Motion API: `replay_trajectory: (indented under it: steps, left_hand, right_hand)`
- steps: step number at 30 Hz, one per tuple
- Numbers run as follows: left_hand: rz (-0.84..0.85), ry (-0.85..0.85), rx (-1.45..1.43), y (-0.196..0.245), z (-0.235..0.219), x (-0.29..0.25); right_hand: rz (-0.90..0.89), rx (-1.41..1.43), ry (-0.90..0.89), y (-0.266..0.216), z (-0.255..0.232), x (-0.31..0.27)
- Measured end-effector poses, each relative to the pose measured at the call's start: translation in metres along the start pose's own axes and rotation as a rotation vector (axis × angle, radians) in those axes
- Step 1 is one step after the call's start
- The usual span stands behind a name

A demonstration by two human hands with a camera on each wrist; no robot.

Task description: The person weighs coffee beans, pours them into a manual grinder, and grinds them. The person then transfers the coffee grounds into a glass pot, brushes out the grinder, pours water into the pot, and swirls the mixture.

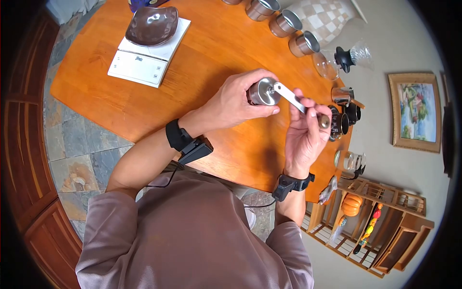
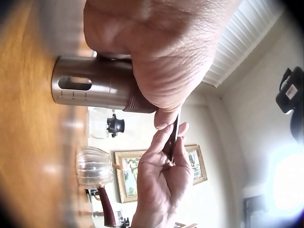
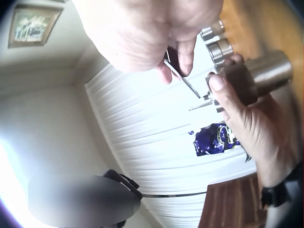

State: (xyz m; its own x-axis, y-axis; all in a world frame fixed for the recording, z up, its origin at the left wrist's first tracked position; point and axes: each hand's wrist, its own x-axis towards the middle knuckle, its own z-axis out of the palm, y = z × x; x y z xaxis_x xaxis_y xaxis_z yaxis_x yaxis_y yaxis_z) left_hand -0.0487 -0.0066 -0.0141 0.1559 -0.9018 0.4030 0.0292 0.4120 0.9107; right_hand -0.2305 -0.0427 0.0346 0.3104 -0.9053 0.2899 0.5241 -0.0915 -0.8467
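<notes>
A cylindrical metal hand grinder is held above the wooden table, its top tilted toward the camera. My left hand grips it round the body, fingers behind and thumb in front. A flat metal crank arm runs from the grinder's top to a wooden knob. The fingers of my right hand hold the crank at its knob end. In the left wrist view the grinder's steel lower part shows a slotted window; in the right wrist view the left thumb lies along the grinder near its top.
A brown dish sits on a white scale at the table's upper left. Metal cups line the far edge, near a glass server and black dripper. Dark cups and a metal pitcher stand right. A shelf is beyond.
</notes>
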Motion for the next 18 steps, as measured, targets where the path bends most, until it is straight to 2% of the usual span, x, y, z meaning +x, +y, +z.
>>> replay_trajectory:
  steps: [5,13,16,18]
  left_hand:
    - [-0.101,-0.061,-0.027,0.001,-0.002,0.0]
    - [-0.104,-0.065,-0.017,0.001,-0.002,0.0]
    - [-0.11,-0.073,-0.031,0.001,-0.002,0.0]
    - [-0.099,-0.079,-0.024,0.0,-0.004,0.001]
  right_hand:
    - [0.056,0.002,0.028,0.007,0.002,-0.004]
    - [0.078,-0.037,0.034,0.004,-0.003,-0.011]
    - [0.008,-0.126,0.013,0.003,-0.006,-0.005]
    - [0.199,-0.045,-0.038,-0.005,-0.011,0.005]
